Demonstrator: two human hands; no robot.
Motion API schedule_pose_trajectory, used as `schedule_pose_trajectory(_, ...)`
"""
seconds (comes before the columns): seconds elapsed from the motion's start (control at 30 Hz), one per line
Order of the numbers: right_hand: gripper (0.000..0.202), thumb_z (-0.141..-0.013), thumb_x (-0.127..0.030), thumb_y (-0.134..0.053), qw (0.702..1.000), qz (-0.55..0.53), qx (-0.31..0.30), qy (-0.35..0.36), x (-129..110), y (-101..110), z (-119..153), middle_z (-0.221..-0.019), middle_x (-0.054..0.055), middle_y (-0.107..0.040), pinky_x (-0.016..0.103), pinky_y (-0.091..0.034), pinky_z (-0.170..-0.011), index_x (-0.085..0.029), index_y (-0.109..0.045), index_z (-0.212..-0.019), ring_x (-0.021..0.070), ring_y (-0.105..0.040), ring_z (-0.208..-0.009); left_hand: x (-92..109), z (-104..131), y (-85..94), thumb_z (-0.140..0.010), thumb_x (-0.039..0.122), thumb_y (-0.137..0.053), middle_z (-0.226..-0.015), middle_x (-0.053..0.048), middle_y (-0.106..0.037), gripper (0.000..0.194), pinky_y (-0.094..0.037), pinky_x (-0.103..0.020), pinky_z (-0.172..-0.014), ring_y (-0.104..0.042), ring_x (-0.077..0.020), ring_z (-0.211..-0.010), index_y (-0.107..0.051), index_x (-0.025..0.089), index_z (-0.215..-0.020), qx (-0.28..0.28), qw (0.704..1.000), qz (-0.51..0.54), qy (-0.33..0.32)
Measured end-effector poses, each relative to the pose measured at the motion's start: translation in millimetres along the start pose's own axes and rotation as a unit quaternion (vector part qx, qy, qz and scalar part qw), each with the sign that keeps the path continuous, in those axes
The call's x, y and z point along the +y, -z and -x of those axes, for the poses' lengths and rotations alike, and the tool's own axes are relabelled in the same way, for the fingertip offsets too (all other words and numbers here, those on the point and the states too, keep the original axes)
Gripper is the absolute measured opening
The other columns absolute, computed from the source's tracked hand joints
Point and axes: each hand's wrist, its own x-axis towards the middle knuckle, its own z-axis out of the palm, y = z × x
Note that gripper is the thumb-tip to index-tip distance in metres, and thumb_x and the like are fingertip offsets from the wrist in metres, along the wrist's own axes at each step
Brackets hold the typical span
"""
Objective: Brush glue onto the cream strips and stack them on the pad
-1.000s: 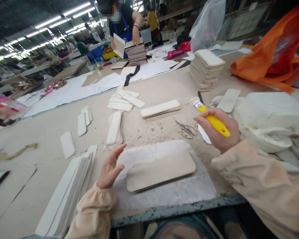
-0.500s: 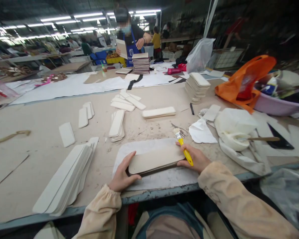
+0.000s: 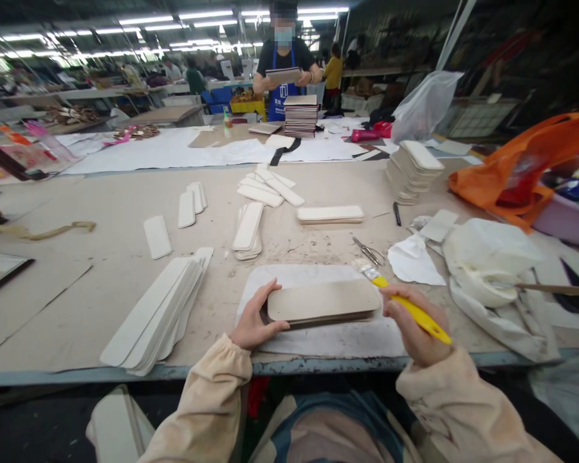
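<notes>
Near the front edge of the table (image 3: 313, 367), the board stack (image 3: 324, 301) lies on a white sheet (image 3: 338, 344). The left hand (image 3: 253, 321) grips its left end, thumb in front. The right hand (image 3: 416, 342) is closed around the brush (image 3: 424, 319), beside the right end. This seems an aligning step; brushing would call for a steady stack.

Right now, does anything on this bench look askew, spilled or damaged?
No clear spill or damage stands out. The tall stack of pale pieces at the back right looks askew, its layers unevenly offset. The crossed strips near the middle lie in a loose, untidy fan. Dark specks dot the bench cover near the scissors.
</notes>
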Motion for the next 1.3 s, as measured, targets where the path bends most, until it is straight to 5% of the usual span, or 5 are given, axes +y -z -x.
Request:
schedule_pose_trajectory(0.2,0.025,-0.091,-0.043,-0.049,0.962,-0.206,-0.106,-0.144,-36.1,-63.7,1.4,-0.050,-0.006,-0.045,0.024,-0.034,-0.044,-0.019,-0.056,-0.091,0.0106,-0.041,-0.044,3.7,-1.0,-2.3,-0.068,0.040,-0.078,-0.133,-0.013,-0.050,0.100,-0.036,-0.049,-0.109,-0.049,-0.0297,-0.124,-0.021,0.021,-0.149,0.005,0.999,0.039,0.016)
schedule_pose_trajectory(0.37,0.026,-0.090,-0.045,-0.049,0.958,-0.175,-0.154,-0.168,-47.2,-103.9,-6.4,-0.052,-0.006,-0.048,0.023,-0.033,-0.046,-0.020,-0.055,-0.085,0.0099,-0.041,-0.045,3.0,-1.9,-3.5,-0.069,0.039,-0.077,-0.131,-0.012,-0.048,0.104,-0.037,-0.046,-0.107,-0.052,-0.0274,-0.119,-0.014,0.022,-0.150,-0.008,0.998,0.064,0.014)
schedule_pose_trajectory(0.57,0.024,-0.090,-0.041,-0.048,0.970,-0.083,-0.180,-0.138,-47.7,-120.7,-10.4,-0.053,-0.005,-0.050,0.025,-0.039,-0.057,-0.021,-0.057,-0.078,0.0122,-0.048,-0.052,3.2,-3.4,-3.0,-0.071,0.039,-0.075,-0.129,-0.010,-0.048,0.105,-0.038,-0.046,-0.106,-0.053,-0.0262,-0.116,-0.009,0.023,-0.151,-0.019,0.999,0.048,0.012)
schedule_pose_trajectory(0.77,0.023,-0.088,-0.039,-0.047,0.981,0.008,-0.151,-0.122,-41.6,-102.8,-18.4,-0.054,-0.004,-0.053,0.026,-0.039,-0.058,-0.022,-0.058,-0.078,0.0149,-0.052,-0.055,4.6,-4.1,-1.5,-0.073,0.040,-0.072,-0.131,-0.011,-0.048,0.103,-0.034,-0.046,-0.108,-0.048,-0.0275,-0.122,-0.007,0.021,-0.151,-0.028,0.999,-0.022,0.009)
schedule_pose_trajectory(1.3,0.029,-0.083,-0.046,-0.046,0.961,0.246,-0.007,-0.127,-6.1,6.3,-35.7,-0.055,0.001,-0.058,0.030,-0.038,-0.055,-0.021,-0.059,-0.075,0.0189,-0.054,-0.054,6.7,-5.0,-0.8,-0.077,0.040,-0.068,-0.131,-0.010,-0.050,0.096,-0.036,-0.047,-0.108,-0.047,-0.0290,-0.125,-0.010,0.024,-0.151,-0.028,0.996,-0.079,-0.018)
